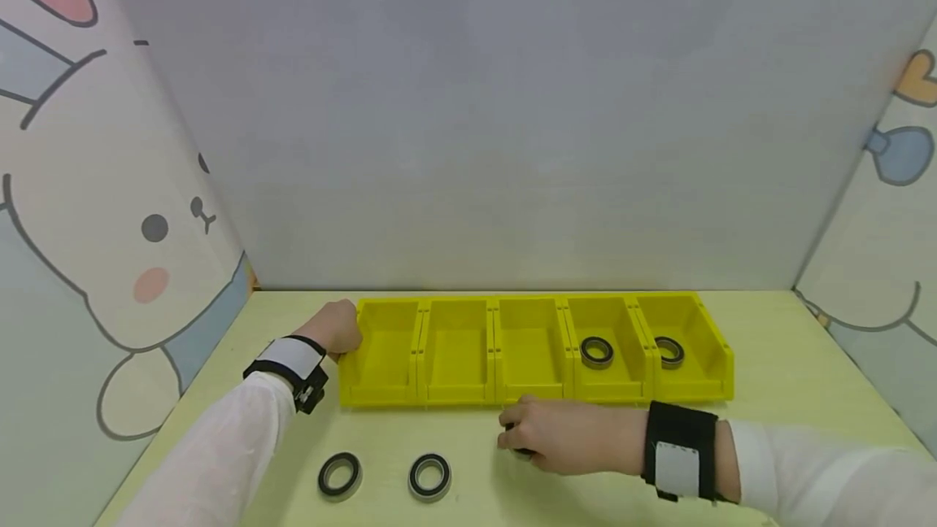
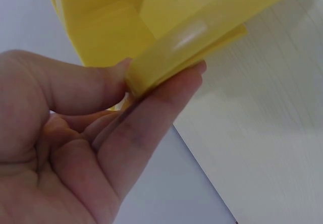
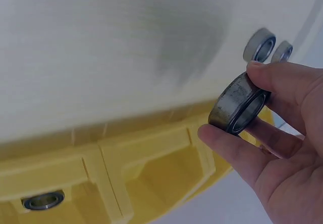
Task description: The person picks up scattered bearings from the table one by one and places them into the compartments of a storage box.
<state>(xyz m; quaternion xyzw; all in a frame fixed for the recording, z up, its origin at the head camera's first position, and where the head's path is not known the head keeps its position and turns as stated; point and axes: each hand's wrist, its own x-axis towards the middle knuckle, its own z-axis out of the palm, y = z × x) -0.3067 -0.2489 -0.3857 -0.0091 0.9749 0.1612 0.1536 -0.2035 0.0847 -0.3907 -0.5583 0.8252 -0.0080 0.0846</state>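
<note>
A row of joined yellow bins (image 1: pixel 457 395) stands toward the back of the table. My left hand (image 1: pixel 335 327) pinches the left side wall of the leftmost bin (image 2: pixel 186 37) between thumb and fingers. In front of the middle bin, my right hand (image 1: pixel 567 435) holds a ball bearing (image 3: pixel 234 103) by its rim, just above the table; in the head view the fingers hide most of it. One bearing (image 1: pixel 596 353) lies in the fourth bin from the left and another (image 1: pixel 669 352) in the rightmost bin. Two more bearings, a left one (image 1: pixel 340 476) and a right one (image 1: pixel 429 476), lie on the table in front.
The pale yellow table (image 1: pixel 776 364) meets a grey back wall (image 1: pixel 512 120). Side panels with cartoon drawings (image 1: pixel 110 210) stand at left and right. The bins' front lips form a low edge between the right hand and the compartments.
</note>
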